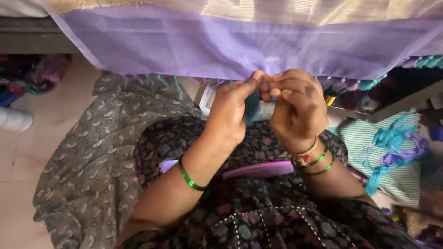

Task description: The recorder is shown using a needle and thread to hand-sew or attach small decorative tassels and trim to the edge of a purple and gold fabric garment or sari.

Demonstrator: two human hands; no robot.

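Note:
A sheer lilac cloth (240,46) with a gold band along its top hangs across the upper view. Its lower edge carries teal and purple tassels. My left hand (230,110) pinches that edge near the middle, thumb and forefinger pressed together. My right hand (297,108) is closed right beside it, fingertips meeting on the same spot of fringe. Teal thread (252,107) shows between the two hands. Green bangles circle both wrists.
A purple comb-like strip (258,169) lies on my patterned lap. A striped cushion (397,152) with loose teal and purple thread and needles sits at right. A grey paisley cloth (87,170) spreads over the tiled floor at left.

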